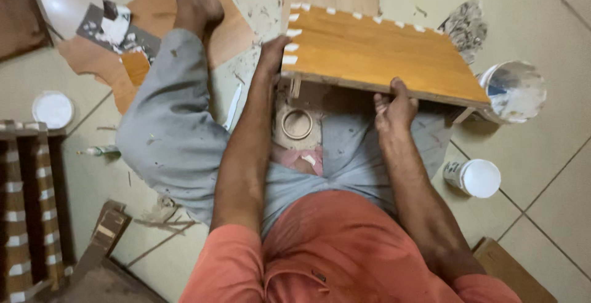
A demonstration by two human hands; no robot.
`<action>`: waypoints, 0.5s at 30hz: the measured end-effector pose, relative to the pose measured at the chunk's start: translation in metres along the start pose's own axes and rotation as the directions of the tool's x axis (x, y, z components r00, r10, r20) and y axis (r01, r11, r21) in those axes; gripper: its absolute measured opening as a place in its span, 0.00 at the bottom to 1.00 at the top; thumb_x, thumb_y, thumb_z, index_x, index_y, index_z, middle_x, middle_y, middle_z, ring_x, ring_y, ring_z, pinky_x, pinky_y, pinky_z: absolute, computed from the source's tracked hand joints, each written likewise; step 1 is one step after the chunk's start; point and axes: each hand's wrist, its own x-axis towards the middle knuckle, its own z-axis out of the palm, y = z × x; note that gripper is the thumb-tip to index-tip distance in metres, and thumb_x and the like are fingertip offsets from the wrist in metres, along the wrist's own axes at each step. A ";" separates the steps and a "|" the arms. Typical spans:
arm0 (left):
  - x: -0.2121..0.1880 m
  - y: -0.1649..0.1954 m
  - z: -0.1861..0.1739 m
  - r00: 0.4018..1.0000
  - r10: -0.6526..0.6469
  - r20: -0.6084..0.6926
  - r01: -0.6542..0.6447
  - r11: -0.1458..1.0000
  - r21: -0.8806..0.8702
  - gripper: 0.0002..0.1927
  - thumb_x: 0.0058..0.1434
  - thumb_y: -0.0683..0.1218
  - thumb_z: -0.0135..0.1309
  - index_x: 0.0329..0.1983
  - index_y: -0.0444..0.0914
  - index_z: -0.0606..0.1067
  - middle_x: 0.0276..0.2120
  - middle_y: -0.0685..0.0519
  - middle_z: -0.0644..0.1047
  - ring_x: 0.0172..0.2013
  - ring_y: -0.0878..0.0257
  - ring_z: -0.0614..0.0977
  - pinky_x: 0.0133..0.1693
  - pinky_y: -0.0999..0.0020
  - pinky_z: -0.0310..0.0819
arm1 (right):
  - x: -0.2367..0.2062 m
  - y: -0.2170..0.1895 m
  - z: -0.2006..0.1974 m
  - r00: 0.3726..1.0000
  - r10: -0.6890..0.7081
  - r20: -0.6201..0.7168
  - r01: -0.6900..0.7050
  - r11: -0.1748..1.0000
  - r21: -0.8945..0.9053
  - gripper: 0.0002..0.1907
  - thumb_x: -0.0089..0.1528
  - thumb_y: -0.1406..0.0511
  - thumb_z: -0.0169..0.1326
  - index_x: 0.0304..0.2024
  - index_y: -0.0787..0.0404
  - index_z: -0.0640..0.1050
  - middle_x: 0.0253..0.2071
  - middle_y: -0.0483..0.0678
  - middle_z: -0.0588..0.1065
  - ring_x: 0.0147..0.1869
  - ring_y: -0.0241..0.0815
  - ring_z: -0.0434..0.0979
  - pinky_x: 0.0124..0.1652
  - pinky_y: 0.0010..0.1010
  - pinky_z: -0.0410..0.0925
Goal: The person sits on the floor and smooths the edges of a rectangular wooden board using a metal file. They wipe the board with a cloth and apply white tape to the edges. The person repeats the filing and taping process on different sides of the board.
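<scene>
Seated on a tiled floor (554,26), legs spread, with a wooden panel (375,54) propped over the lap and tilted slightly, its far edge up.

Left hand (271,57) against the panel's near left corner, by the tape strips (289,46); fingers out of sight along the side, so cannot tell whether clasped or merely pressed flat. Right hand (394,107) clamped on the near edge, thumb on top of the orange face, the other fingers tucked underneath and holding the panel.

Judging by how things lie, well along: orange veneer already laid over the whole top face, short white tape strips pinning it along the left and far edges. Near edge, where the right hand grips, bare of tape, raw wood showing beneath, so probably left to do. Right edge too foreshortened to tell.

Within reach:
- a roll of tape (297,124) resting on the lap just below the panel
- an open white tub (514,91), smeared inside, touching or nearly touching the panel's right corner
- a small white jar (474,177) near the right knee
- a round white lid (52,109) and a small tube (101,150) out to the left
- veneer offcuts (154,17) under the left leg

At the left border, a wooden frame (24,217) already banded with the same white strips, seemingly a finished piece of the same kind.
</scene>
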 end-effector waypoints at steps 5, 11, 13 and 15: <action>0.027 -0.006 0.028 0.995 0.037 0.094 -0.045 0.995 0.084 0.15 0.59 0.46 0.56 0.40 0.29 0.80 0.35 0.47 0.83 0.34 0.59 0.84 0.38 0.64 0.80 | 0.025 -0.019 -0.008 1.000 -0.023 -0.017 0.023 1.000 0.009 0.09 0.62 0.66 0.59 0.45 0.56 0.76 0.37 0.45 0.78 0.35 0.41 0.79 0.31 0.32 0.74; 0.046 -0.031 0.061 0.983 -0.006 0.185 -0.007 0.998 0.068 0.15 0.59 0.46 0.55 0.42 0.29 0.79 0.35 0.47 0.82 0.34 0.60 0.84 0.38 0.64 0.81 | 0.032 -0.024 -0.047 0.996 0.062 -0.062 -0.058 0.996 0.068 0.08 0.64 0.66 0.58 0.45 0.58 0.77 0.37 0.46 0.78 0.34 0.41 0.80 0.32 0.32 0.75; 0.048 -0.036 0.065 0.978 -0.032 0.205 0.021 0.998 0.059 0.16 0.58 0.45 0.55 0.42 0.28 0.78 0.35 0.46 0.81 0.33 0.59 0.83 0.38 0.63 0.81 | 0.028 -0.020 -0.063 0.994 0.078 -0.082 -0.075 0.996 0.043 0.08 0.64 0.64 0.58 0.45 0.55 0.77 0.36 0.44 0.78 0.35 0.39 0.80 0.34 0.32 0.75; 0.049 -0.037 0.066 0.976 -0.052 0.209 0.036 0.996 0.082 0.16 0.59 0.45 0.55 0.44 0.26 0.78 0.36 0.46 0.81 0.33 0.59 0.83 0.37 0.63 0.81 | 0.025 -0.015 -0.077 0.993 0.090 -0.081 -0.088 0.996 0.021 0.08 0.66 0.62 0.59 0.46 0.54 0.76 0.36 0.44 0.78 0.36 0.39 0.81 0.36 0.32 0.76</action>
